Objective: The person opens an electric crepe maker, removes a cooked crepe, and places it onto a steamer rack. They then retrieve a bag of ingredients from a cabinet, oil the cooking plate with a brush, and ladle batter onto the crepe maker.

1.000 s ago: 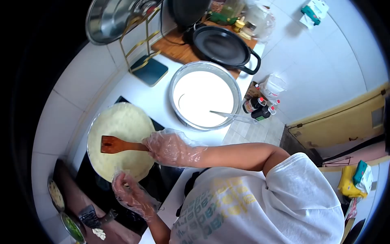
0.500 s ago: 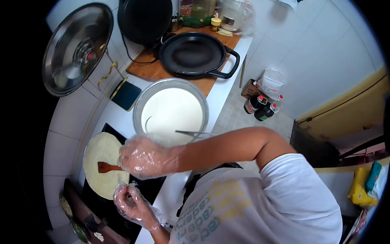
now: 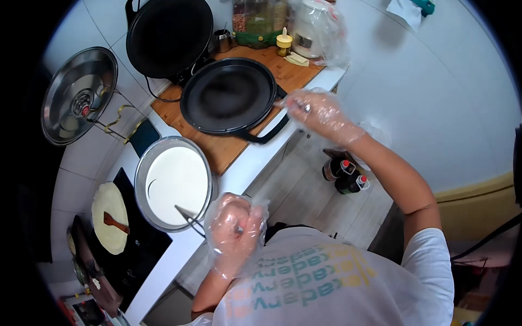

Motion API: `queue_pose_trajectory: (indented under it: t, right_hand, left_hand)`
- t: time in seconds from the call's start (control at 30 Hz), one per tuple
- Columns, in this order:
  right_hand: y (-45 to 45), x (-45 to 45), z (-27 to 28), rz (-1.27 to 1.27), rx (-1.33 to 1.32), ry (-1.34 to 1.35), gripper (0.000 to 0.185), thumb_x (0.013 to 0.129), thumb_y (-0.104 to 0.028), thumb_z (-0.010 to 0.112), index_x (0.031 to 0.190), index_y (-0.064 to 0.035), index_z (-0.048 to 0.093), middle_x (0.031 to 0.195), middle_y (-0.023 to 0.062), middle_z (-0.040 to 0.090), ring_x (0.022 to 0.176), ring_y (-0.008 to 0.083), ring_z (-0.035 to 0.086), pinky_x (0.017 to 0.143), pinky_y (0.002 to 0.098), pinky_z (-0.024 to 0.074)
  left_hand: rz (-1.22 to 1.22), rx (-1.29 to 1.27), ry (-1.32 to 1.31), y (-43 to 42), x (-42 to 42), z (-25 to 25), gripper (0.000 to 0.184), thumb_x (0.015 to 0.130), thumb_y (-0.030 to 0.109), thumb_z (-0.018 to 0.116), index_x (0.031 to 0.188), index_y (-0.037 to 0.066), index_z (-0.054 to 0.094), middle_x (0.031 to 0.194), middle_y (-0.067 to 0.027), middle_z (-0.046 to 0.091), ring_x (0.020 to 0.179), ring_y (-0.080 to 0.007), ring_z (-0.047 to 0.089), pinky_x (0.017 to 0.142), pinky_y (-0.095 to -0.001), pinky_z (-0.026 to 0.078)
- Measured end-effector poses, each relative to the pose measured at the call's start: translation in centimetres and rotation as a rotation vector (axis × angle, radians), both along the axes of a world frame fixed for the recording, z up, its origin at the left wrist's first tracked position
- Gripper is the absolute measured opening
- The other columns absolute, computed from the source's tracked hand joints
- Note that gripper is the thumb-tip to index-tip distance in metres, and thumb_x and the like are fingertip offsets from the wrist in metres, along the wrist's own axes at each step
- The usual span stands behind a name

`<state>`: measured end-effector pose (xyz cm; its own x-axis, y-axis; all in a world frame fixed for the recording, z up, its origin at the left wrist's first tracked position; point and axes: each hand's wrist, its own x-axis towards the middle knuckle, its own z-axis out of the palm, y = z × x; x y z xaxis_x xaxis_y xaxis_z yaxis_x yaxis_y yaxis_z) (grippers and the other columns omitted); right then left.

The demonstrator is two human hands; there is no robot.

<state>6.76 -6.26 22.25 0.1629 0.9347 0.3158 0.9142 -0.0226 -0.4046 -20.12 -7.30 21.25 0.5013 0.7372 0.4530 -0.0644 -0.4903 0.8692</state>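
My right hand (image 3: 321, 115), in a clear plastic glove, is closed around the corner of the loop handle (image 3: 266, 135) of a round black pan (image 3: 231, 95). The fingers cover part of that handle. Lower down, my gloved left hand (image 3: 235, 231) is curled beside a metal bowl (image 3: 142, 214) of white batter (image 3: 182, 179); what it holds, if anything, I cannot see. A ladle handle (image 3: 190, 219) sticks out of the bowl toward this hand. On the black stove at left lies a round pale pancake (image 3: 110, 204), with a brown spatula (image 3: 116, 223) resting on it.
The pan sits on a wooden board (image 3: 220, 155) on the white counter (image 3: 168, 271). A black lid (image 3: 168, 38) stands behind it. A metal lid (image 3: 70, 108) leans at the left wall. Dark bottles (image 3: 337, 168) stand on the floor at right.
My right hand has moved from the spatula up and right to the pan handle, leaving the spatula on the pancake. My left hand has moved from the stove to beside the batter bowl. The view has shifted.
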Motion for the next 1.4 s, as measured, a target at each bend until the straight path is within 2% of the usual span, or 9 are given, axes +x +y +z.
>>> queue_pose_trajectory:
  t: [0.17, 0.27, 0.4, 0.6, 0.67, 0.87, 1.07, 1.17, 1.4]
  right_hand:
    - [4.1, 8.2, -1.3, -0.178, -0.091, 0.013, 0.032, 0.077, -0.021, 0.056, 0.105, -0.0057, 0.055, 0.098, 0.0136, 0.059, 0.090, 0.0236, 0.057, 0.080, 0.0316, 0.0439]
    - [6.9, 12.5, -2.5, -0.231, -0.070, 0.027, 0.038, 0.073, -0.029, 0.055, 0.098, -0.0009, 0.056, 0.099, 0.0195, 0.057, 0.096, 0.0325, 0.053, 0.083, 0.0367, 0.0413]
    - [12.6, 18.5, -3.8, -0.264, -0.172, -0.052, 0.042, 0.071, -0.027, 0.056, 0.101, 0.0031, 0.054, 0.102, 0.0232, 0.055, 0.098, 0.0329, 0.053, 0.084, 0.0364, 0.0417]
    - [20.9, 24.0, -5.1, -0.278, -0.409, -0.101, 0.054, 0.068, -0.021, 0.061, 0.113, 0.0033, 0.046, 0.104, 0.0244, 0.053, 0.099, 0.0338, 0.052, 0.085, 0.0344, 0.0412]
    - [23.5, 25.1, -4.6, -0.329, -0.508, -0.015, 0.052, 0.067, -0.020, 0.061, 0.111, 0.0034, 0.046, 0.104, 0.0244, 0.053, 0.099, 0.0341, 0.052, 0.084, 0.0353, 0.0417]
    - [30.6, 31.5, -10.3, -0.228, -0.387, 0.066, 0.051, 0.068, -0.021, 0.061, 0.111, 0.0009, 0.046, 0.105, 0.0225, 0.053, 0.099, 0.0330, 0.052, 0.084, 0.0344, 0.0425]
    - [34.0, 33.0, -9.9, -0.180, -0.643, -0.168, 0.056, 0.067, -0.036, 0.060, 0.111, -0.0023, 0.049, 0.108, 0.0153, 0.054, 0.098, 0.0283, 0.054, 0.081, 0.0329, 0.0449]
    - [35.0, 33.1, -10.8, -0.125, -0.707, -0.185, 0.060, 0.068, -0.044, 0.057, 0.113, -0.0049, 0.049, 0.115, 0.0111, 0.052, 0.107, 0.0232, 0.050, 0.087, 0.0313, 0.0414]
    - [35.2, 31.9, -11.7, -0.206, -0.589, -0.195, 0.063, 0.068, -0.047, 0.057, 0.112, -0.0022, 0.050, 0.117, 0.0142, 0.049, 0.107, 0.0253, 0.049, 0.088, 0.0335, 0.0405]
  left_hand:
    - [0.000, -0.004, -0.033, 3.3, 6.2, -1.2, 0.038, 0.074, 0.001, 0.059, 0.054, 0.006, 0.027, 0.053, -0.0039, 0.034, 0.049, -0.0148, 0.032, 0.045, -0.0271, 0.025]
    - [0.025, -0.236, -0.142, 5.9, 9.9, -1.6, 0.039, 0.077, -0.002, 0.055, 0.053, 0.009, 0.025, 0.055, 0.0011, 0.032, 0.052, -0.0083, 0.029, 0.047, -0.0229, 0.025]
    - [0.065, -0.558, -0.325, 9.8, 15.2, -1.2, 0.041, 0.079, 0.003, 0.056, 0.053, 0.010, 0.025, 0.052, 0.0049, 0.029, 0.050, -0.0052, 0.024, 0.045, -0.0236, 0.021]
    - [0.306, -0.734, -0.342, 13.4, 17.9, -3.2, 0.038, 0.079, 0.006, 0.057, 0.055, 0.016, 0.029, 0.052, 0.0056, 0.031, 0.045, -0.0047, 0.028, 0.043, -0.0204, 0.023]
    - [0.382, -0.740, -0.397, 13.8, 18.7, -4.3, 0.037, 0.078, 0.006, 0.057, 0.056, 0.016, 0.030, 0.051, 0.0055, 0.031, 0.044, -0.0051, 0.028, 0.042, -0.0211, 0.023]
    - [0.590, -0.773, -0.467, 13.1, 23.7, -4.0, 0.038, 0.078, 0.007, 0.059, 0.058, 0.016, 0.029, 0.051, 0.0055, 0.030, 0.044, -0.0044, 0.025, 0.042, -0.0213, 0.019]
    - [0.677, -0.727, -0.476, 13.2, 27.7, -4.8, 0.037, 0.079, 0.009, 0.058, 0.059, 0.016, 0.028, 0.053, 0.0063, 0.030, 0.045, -0.0036, 0.025, 0.042, -0.0208, 0.019]
    - [0.694, -0.746, -0.478, 13.6, 29.5, -4.8, 0.036, 0.080, 0.009, 0.057, 0.059, 0.016, 0.028, 0.053, 0.0066, 0.029, 0.046, -0.0034, 0.025, 0.042, -0.0205, 0.019]
    - [0.713, -0.738, -0.422, 14.6, 30.7, -4.7, 0.036, 0.079, 0.007, 0.056, 0.059, 0.016, 0.028, 0.053, 0.0062, 0.029, 0.045, -0.0037, 0.027, 0.041, -0.0205, 0.020]
